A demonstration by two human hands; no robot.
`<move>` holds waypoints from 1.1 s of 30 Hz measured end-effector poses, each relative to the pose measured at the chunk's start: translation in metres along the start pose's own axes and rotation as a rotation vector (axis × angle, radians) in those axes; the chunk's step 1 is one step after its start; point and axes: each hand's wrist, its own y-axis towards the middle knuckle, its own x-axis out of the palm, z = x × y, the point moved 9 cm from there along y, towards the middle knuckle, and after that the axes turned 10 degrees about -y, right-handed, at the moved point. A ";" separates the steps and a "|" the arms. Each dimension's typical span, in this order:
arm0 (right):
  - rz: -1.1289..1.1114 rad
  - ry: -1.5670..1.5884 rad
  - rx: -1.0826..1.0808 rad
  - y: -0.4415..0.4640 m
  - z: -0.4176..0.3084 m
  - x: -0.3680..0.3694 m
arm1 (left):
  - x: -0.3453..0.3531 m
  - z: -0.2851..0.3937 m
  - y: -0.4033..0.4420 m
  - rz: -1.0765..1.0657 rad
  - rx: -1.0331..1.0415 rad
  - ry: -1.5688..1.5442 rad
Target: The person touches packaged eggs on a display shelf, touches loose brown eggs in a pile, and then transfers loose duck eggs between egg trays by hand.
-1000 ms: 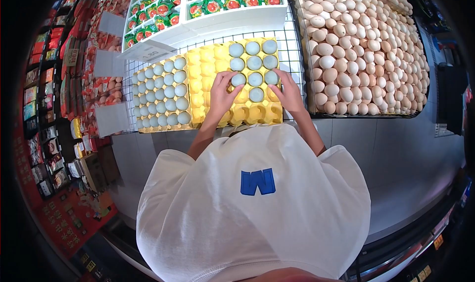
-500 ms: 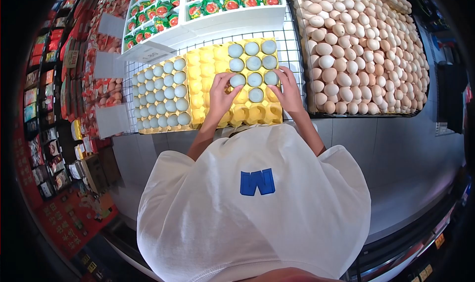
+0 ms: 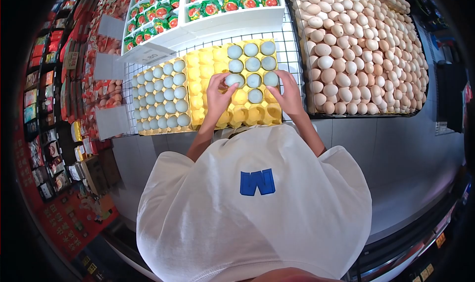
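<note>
My left hand (image 3: 219, 95) grips a pale blue-green egg (image 3: 234, 80) between thumb and fingers, over the yellow egg tray (image 3: 223, 118). Around another blue-green egg (image 3: 270, 78) at the tray's right side, my right hand (image 3: 288, 95) has its thumb and fingers closed. Between the hands two more eggs sit in the middle column, the nearer one (image 3: 255, 95) lowest. Two rows of similar eggs (image 3: 252, 64) stand farther back in the tray. The front cups and the left cups hold no eggs.
Left of the yellow tray is a tray full of blue-green eggs (image 3: 169, 93). Behind are white foam boxes (image 3: 232, 20) with green-and-red wrapped items, and a price card (image 3: 148, 53). A large bin of brown eggs (image 3: 363, 59) lies right. Wire mesh (image 3: 292, 52) runs beneath.
The egg in my left hand has shifted slightly left and appears lifted and tilted from its cup. My right hand has barely moved.
</note>
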 end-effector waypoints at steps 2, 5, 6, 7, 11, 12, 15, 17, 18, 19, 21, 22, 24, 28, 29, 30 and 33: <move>0.003 0.007 -0.001 0.000 -0.001 0.000 | -0.001 -0.003 0.000 0.009 -0.017 -0.024; 0.009 0.016 -0.005 0.001 -0.003 -0.001 | 0.000 0.003 0.000 0.002 -0.005 0.008; 0.013 0.019 -0.008 0.001 -0.004 -0.001 | 0.000 0.005 0.000 0.003 -0.005 0.008; 0.012 0.019 -0.009 0.001 -0.004 -0.001 | 0.002 0.008 0.000 -0.009 0.012 0.036; 0.010 0.004 -0.014 0.002 -0.005 -0.002 | 0.005 0.016 -0.001 -0.031 0.053 0.098; 0.010 0.003 -0.015 0.002 -0.005 -0.002 | 0.006 0.016 -0.001 -0.031 0.053 0.098; 0.020 -0.001 -0.020 0.002 -0.008 -0.004 | 0.006 0.017 -0.002 -0.035 0.054 0.108; 0.023 0.003 -0.019 0.001 -0.007 -0.004 | 0.004 0.012 -0.001 -0.019 0.022 0.073; 0.027 0.006 -0.020 0.001 -0.007 -0.004 | 0.004 0.010 -0.001 -0.019 0.022 0.073; 0.027 0.006 -0.019 0.002 -0.007 -0.004 | 0.001 0.003 0.000 0.015 -0.015 -0.022; 0.024 0.000 0.002 0.002 -0.007 -0.005 | -0.002 0.000 0.000 0.049 -0.051 -0.116; 0.027 0.000 0.002 0.002 -0.006 -0.005 | -0.002 0.000 0.000 0.052 -0.052 -0.118; 0.026 -0.015 0.000 0.002 -0.005 -0.004 | -0.003 0.002 0.001 0.054 -0.050 -0.120; 0.016 -0.013 0.018 0.002 -0.004 -0.003 | -0.002 -0.001 0.001 0.050 -0.061 -0.142; 0.030 -0.009 0.012 0.001 -0.004 -0.004 | -0.002 0.000 0.001 0.052 -0.070 -0.146; 0.043 -0.005 0.005 0.001 -0.004 -0.005 | -0.002 0.002 0.001 0.052 -0.071 -0.145; 0.074 -0.024 -0.027 0.001 -0.005 -0.006 | 0.005 0.012 0.000 -0.030 -0.009 0.054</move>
